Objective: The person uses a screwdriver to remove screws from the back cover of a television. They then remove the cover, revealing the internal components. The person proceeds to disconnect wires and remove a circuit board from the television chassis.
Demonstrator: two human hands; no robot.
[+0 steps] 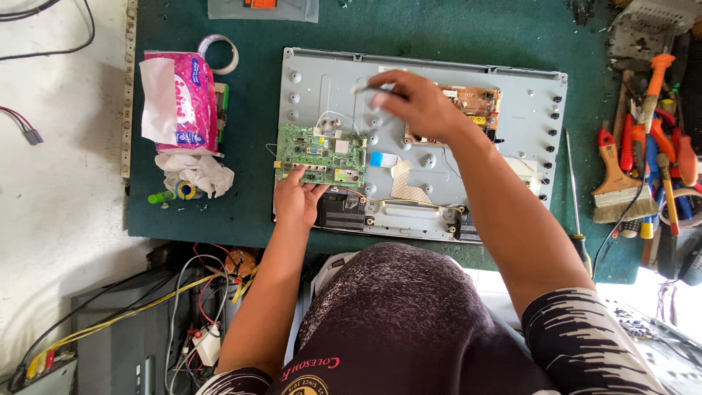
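The left hand [296,196] rests spread fingers on the green circuit board [320,155], which lies on the grey metal panel [409,80] on the desk [219,197]; the right hand [413,102] pinches a thin, blurred tool [369,88] above the panel, well apart from the board.

Electronics repair workshop: opened monitor chassis [409,139], circuit boards, screwdrivers, brush [618,183], loose wiring.

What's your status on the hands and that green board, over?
Left hand fingers resting on green circuit board. Right hand raised over grey metal panel, pinching a thin blurred tool. White ribbon cable lies beside the board.
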